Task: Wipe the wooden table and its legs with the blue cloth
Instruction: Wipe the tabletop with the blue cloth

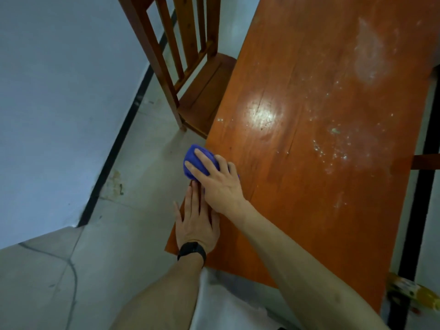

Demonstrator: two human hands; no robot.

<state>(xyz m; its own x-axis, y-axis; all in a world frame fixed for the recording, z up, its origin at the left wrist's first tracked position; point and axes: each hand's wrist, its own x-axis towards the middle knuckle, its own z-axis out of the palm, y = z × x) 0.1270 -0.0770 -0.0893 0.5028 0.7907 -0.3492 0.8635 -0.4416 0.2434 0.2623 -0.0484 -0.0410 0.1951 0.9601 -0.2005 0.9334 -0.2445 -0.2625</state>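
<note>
The wooden table [309,163] has an orange-brown top with white dusty smears and specks toward its far right. A bunched blue cloth [191,157] sits at the table's left edge, partly hanging over it. My right hand [217,184] lies on top of the cloth, fingers spread over it and curving round the bundle. My left hand [196,222], with a black band on the wrist, rests flat on the tabletop near the left edge, just behind the right hand. The table legs are hidden under the top.
A wooden chair [190,75] stands tucked against the table's left side, ahead of my hands. Grey tiled floor [119,234] and a pale wall [59,103] with a black skirting strip lie to the left. A small yellow-and-white object [412,294] sits at the lower right.
</note>
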